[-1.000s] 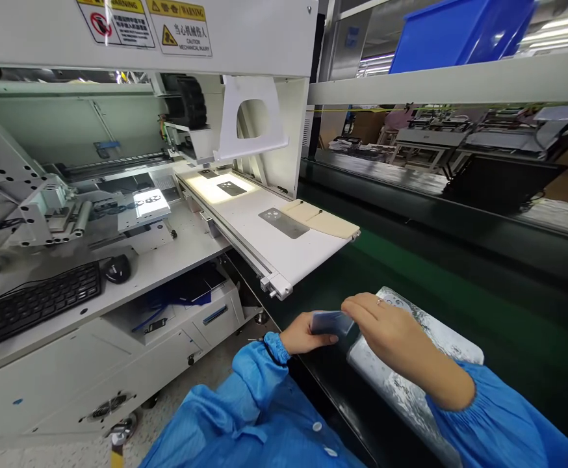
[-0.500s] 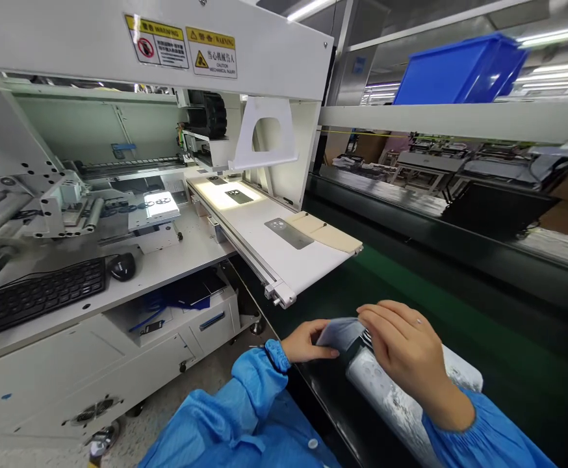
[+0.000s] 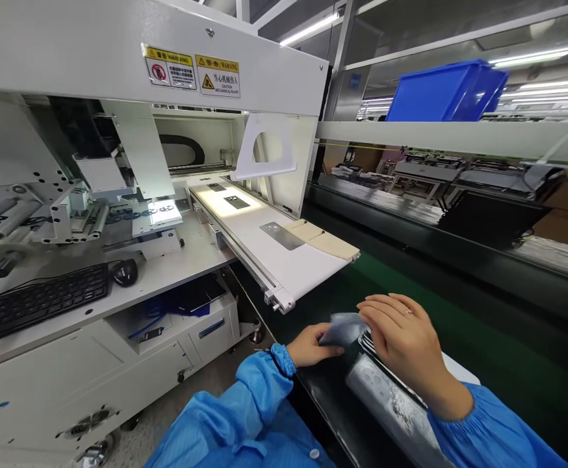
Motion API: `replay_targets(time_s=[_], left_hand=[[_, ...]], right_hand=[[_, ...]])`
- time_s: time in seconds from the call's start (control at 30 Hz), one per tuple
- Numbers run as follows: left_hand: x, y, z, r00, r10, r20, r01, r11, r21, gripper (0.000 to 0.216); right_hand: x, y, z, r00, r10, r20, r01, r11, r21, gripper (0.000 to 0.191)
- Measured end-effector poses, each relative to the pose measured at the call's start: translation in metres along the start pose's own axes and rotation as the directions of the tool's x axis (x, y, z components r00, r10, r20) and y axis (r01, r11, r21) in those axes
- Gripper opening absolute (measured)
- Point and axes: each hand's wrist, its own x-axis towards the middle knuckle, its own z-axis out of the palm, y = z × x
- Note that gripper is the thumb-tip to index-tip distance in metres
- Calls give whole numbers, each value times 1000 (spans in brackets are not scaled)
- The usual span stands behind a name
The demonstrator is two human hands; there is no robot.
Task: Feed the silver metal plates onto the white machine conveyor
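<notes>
My left hand (image 3: pixel 308 346) pinches the near edge of a thin grey-blue flat piece (image 3: pixel 342 328), fingers closed on it. My right hand (image 3: pixel 403 341) lies over the far side of that piece and over the end of a long silvery wrapped stack (image 3: pixel 391 406) that rests on the dark green conveyor belt (image 3: pixel 483 338); its fingers curl down on the piece. Both arms wear blue sleeves. On the white outfeed belt (image 3: pixel 284 260) of the machine lies a grey flat plate (image 3: pixel 281 235), with another (image 3: pixel 236 202) further back under the light.
A white machine (image 3: pixel 142 58) with warning labels stands at left, with a black keyboard (image 3: pixel 35 302) and mouse (image 3: pixel 125 272) on its shelf. A blue bin (image 3: pixel 444 91) sits on the overhead rack. Other workbenches lie beyond the belt.
The camera has tilted up. Both hands stay on the flat piece, which is lifted and tilted a little. Inside the machine a white head has moved to the left over the lit plate.
</notes>
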Motion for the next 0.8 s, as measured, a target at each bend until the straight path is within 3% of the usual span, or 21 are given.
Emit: replay_targets(time_s=[0.33, 0.43, 0.57, 0.8], left_hand=[[7, -1, 2, 999, 2, -36, -4, 998, -60, 72], [10, -1, 4, 1000, 18, -22, -19, 997, -74, 72], [13, -4, 7, 1000, -28, -10, 28, 999, -33, 69], [11, -4, 10, 1000, -20, -16, 19, 998, -64, 68]], right_hand=[[2, 6, -4, 995, 93, -19, -91, 991, 95, 14], [2, 9, -2, 957, 285, 47, -289, 941, 174, 13], [6, 8, -1, 846, 497, 194, -534, 793, 294, 15], [17, 4, -13, 839, 544, 28, -516, 778, 360, 11]])
